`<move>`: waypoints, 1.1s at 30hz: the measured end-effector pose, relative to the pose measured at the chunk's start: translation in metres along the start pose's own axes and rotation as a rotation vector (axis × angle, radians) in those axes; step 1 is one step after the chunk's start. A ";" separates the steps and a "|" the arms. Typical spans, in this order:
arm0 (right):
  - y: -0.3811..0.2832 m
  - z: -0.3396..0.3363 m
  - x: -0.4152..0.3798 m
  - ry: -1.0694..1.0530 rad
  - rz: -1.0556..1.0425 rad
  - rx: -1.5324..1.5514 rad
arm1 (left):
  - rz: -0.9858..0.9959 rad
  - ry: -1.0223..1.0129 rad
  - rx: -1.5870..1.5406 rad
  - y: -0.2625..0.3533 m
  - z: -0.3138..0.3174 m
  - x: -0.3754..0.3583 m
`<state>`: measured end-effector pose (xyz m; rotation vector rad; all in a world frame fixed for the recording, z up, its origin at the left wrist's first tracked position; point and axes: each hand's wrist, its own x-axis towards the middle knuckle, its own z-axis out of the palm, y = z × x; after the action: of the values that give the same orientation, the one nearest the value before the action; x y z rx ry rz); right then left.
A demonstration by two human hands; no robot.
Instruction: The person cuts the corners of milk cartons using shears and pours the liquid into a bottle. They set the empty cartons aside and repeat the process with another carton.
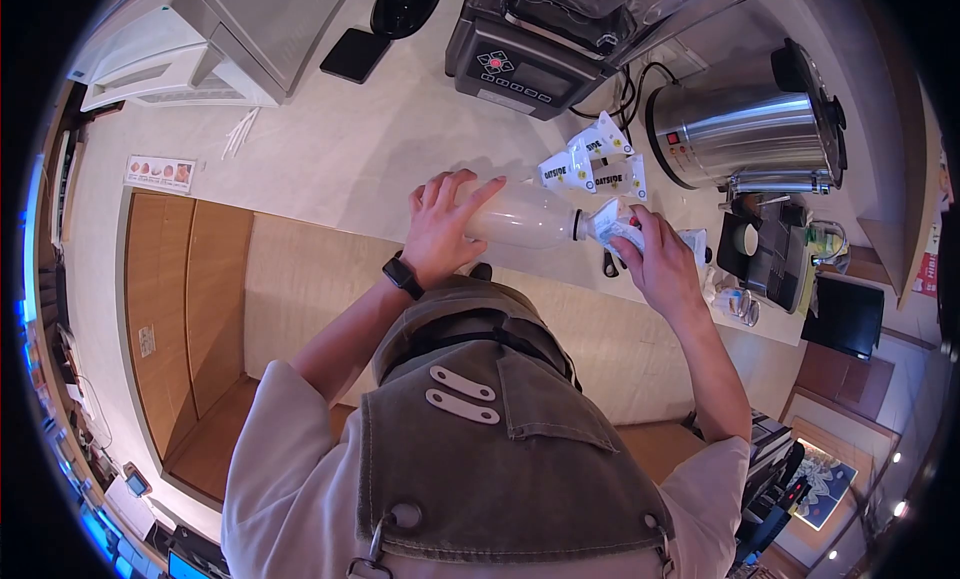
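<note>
My left hand [445, 224] curves round the wide end of a clear plastic bottle [530, 217], with thumb and fingers spread along its sides. Pale contents show inside near that hand. The bottle's neck has a black ring and points right. In my right hand [655, 259] is a white drink carton [612, 222] with blue print, and a bit of red shows by the fingers. One end of the carton meets the bottle's mouth in this view. Just behind stand several white OATSIDE cartons [568, 169].
A black blender base [525, 74] with a keypad stands at the back. To the right is a steel urn [745, 134] with cables beside it. A glass [738, 305] sits near the right counter edge. At the left are white sticks [240, 132] and a black flat pad [355, 55].
</note>
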<state>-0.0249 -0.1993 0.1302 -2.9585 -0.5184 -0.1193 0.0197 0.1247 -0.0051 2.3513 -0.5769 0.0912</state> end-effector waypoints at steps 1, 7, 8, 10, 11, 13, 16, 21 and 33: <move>0.000 0.000 0.000 0.000 0.001 0.000 | 0.000 0.001 -0.004 0.000 0.000 0.000; -0.001 0.000 0.000 0.001 0.003 -0.012 | 0.000 0.006 -0.007 0.000 0.000 0.000; -0.001 0.000 0.000 0.000 0.004 -0.014 | -0.001 0.005 -0.007 0.000 0.000 0.000; -0.001 0.000 0.001 -0.004 0.010 -0.006 | 0.000 0.005 -0.007 -0.001 0.000 0.000; -0.002 -0.001 0.001 -0.005 0.013 -0.002 | 0.001 0.005 -0.008 -0.001 0.000 0.000; -0.002 -0.001 0.001 -0.003 0.010 -0.006 | 0.001 0.005 -0.009 -0.001 -0.001 0.000; -0.002 -0.001 0.001 -0.007 0.012 -0.010 | 0.001 0.007 -0.012 0.000 -0.001 0.000; -0.003 -0.003 0.002 -0.004 0.004 0.002 | 0.005 0.009 0.001 -0.002 0.001 -0.002; -0.005 -0.005 0.004 0.001 -0.009 -0.009 | -0.040 0.034 -0.088 -0.005 0.004 -0.003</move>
<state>-0.0235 -0.1938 0.1359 -2.9654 -0.5323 -0.1243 0.0189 0.1267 -0.0120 2.2709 -0.5066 0.0859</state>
